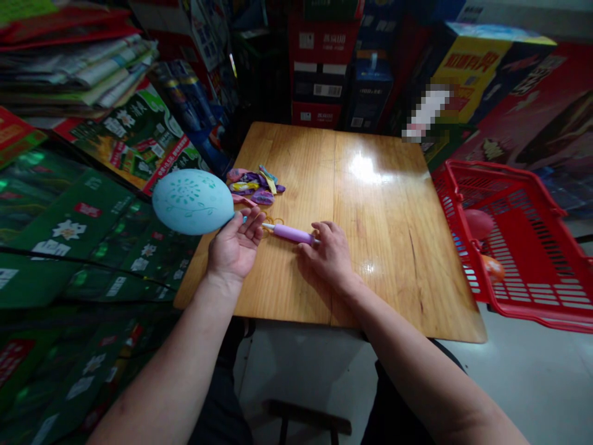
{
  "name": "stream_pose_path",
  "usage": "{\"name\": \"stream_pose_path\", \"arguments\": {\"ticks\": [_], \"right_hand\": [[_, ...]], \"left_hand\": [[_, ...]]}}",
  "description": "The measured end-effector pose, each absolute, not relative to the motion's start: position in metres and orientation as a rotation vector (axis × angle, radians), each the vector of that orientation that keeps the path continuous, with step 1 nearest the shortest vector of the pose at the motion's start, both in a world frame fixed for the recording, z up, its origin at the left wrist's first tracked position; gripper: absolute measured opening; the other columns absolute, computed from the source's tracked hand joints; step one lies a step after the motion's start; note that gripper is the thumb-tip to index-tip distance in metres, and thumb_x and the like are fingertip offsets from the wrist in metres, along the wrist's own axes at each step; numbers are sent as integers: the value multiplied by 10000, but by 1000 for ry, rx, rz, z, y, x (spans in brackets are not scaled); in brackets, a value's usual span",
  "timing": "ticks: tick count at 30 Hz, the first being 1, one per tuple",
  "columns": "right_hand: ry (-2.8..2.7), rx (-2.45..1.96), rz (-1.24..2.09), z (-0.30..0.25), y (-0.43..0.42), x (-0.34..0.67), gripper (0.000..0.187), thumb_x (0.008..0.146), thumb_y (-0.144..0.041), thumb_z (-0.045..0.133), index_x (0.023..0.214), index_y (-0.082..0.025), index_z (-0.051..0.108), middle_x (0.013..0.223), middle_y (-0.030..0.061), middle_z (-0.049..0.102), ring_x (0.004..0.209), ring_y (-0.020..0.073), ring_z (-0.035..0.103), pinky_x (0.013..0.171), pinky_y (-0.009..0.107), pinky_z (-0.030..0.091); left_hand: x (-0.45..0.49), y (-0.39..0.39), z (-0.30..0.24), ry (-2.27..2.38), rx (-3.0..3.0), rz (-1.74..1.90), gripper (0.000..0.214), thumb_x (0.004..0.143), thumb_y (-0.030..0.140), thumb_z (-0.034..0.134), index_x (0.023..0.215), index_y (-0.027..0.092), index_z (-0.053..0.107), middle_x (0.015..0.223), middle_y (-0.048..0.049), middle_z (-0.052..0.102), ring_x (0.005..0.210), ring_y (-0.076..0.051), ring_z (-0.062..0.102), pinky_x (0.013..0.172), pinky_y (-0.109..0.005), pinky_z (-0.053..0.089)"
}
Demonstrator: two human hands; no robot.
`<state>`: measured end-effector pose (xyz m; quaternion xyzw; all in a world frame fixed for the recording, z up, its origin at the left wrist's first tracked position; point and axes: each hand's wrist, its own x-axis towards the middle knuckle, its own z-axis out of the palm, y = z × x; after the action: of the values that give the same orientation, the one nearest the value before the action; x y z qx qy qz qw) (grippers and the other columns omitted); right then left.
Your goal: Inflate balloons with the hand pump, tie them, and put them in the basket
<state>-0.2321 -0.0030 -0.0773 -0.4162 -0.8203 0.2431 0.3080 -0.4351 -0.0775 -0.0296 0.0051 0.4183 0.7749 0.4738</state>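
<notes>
Balloon: the light-blue balloon was plump and egg-shaped, with a darker teal flower and leafy sprigs printed on its skin; it lay sideways above the left edge of the counter.
Left hand: the left hand, palm up, pinched the balloon's neck.
Right hand: the right hand gripped the right end of the balloon pump, a lilac barrel with a white nozzle.
Neck: mostly hidden by fingers; whether the nozzle sat inside could not be told.
Pump end: covered by the right hand.
Limp balloons: the heap of uninflated balloons overlapped too much to count.
Basket: the red basket was cut off at the right; its slats partly hid an orange balloon.
</notes>
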Motion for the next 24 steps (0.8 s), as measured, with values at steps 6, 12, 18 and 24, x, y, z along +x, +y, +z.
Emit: {"name": "stream_pose_path", "arguments": {"ticks": [6, 12, 18, 24], "right_hand": [[-2052, -1001, 592, -57, -17, -221, 293, 898, -313, 642, 1172, -209, 629, 1249, 147, 608, 1215, 294, 540, 1036, 483, 441], [-2011, -993, 927, -44, -80, -205, 131, 920, -275, 584, 855, -211, 679, 865, 59, 678, 800, 192, 625, 773, 336, 498], [-1604, -1145, 1442, -28, -169, -203, 137, 847, -305, 650, 793, -199, 719, 756, 28, 711, 725, 186, 641, 710, 309, 490], [-1289, -1048, 1667, 14, -219, -209, 173, 809, -351, 673, 843, -194, 737, 823, 43, 743, 770, 199, 666, 745, 325, 530]], "left_hand": [[-429, -88, -31, 976, 64, 1890, 139, 972, 192, 555, 961, 147, 686, 987, -77, 774, 927, -165, 747, 686, -218, 569], [-419, -121, -29, 932, 56, 1838, 110, 950, 159, 578, 969, 125, 681, 985, -96, 772, 915, -178, 752, 690, -233, 573], [-371, -192, -5, 772, -73, 1769, 127, 961, 151, 564, 914, 162, 682, 1120, -88, 755, 1120, -213, 698, 849, -328, 580], [-317, -256, 24, 697, -141, 1719, 98, 917, 128, 617, 896, 164, 706, 1248, -85, 716, 1253, -264, 622, 982, -417, 553]]}}
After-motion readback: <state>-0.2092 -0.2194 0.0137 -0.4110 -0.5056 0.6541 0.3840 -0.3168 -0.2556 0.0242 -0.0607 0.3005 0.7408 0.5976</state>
